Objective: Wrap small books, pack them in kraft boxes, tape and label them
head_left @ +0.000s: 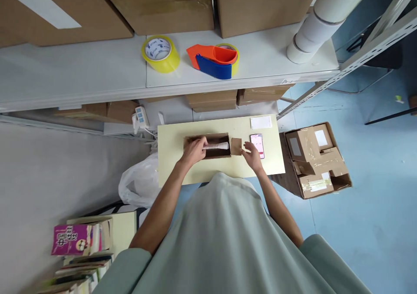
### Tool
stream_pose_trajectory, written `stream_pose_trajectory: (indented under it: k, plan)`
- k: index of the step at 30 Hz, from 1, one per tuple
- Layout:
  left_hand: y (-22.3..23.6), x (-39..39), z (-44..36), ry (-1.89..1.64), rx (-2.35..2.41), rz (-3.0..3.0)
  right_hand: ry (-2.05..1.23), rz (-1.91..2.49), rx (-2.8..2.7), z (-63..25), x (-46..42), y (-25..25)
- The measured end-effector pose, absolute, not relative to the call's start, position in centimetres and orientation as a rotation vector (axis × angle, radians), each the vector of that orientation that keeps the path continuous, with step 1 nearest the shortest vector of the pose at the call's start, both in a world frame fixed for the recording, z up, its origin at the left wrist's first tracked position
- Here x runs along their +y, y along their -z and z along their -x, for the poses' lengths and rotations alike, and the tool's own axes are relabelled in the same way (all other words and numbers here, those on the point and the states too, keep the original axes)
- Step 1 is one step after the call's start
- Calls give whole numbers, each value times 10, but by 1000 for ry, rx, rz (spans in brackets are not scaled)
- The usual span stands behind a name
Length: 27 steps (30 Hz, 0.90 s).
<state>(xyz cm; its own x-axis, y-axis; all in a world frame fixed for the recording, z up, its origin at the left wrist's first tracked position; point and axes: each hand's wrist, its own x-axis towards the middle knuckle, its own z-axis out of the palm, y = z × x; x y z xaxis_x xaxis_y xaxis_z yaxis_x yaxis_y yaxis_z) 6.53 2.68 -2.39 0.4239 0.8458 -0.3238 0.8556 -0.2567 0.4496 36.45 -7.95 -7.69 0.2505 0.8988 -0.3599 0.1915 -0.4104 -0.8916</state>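
Observation:
A long, narrow brown cardboard box point(213, 155) stands open on the pale yellow table, with an end flap point(236, 147) folded out to the right. My left hand point(194, 151) reaches into its left part, fingers closed on the end of a slender white wrapped item point(218, 146) lying lengthwise inside. What the wrapping contains cannot be made out. At the flap's right edge is my right hand point(252, 157), thumb and fingers apart, the thumb close to or touching the cardboard. Just beyond that hand lies a lit phone point(258, 145).
A white label sheet point(261, 122) lies on the table point(172, 168). On the shelf above are yellow tape point(167, 59), an orange-blue tape dispenser point(213, 61) and stacked white rolls point(321, 24). A carton of boxes point(316, 161) stands right; books point(78, 242) and a plastic bag point(140, 179) are left.

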Motion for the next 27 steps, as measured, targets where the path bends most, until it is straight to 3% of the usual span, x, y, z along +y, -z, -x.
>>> stream_pose_trajectory:
  k: [6,13,22,27]
  plan:
    - [44,30,-68,196,1459,-2091,-1268,1780,-892,-358,-88,93]
    - [54,27,-66,139,1404,-2070,-1233,1770,-958,-351,-86,92]
    - [35,-23,-13,-561,1782,-2021,-1044,1756,-1032,-333,-78,68]
    - [41,-47,7,-686,1919,-1788,-1052,1761,-1100,-316,-77,45]
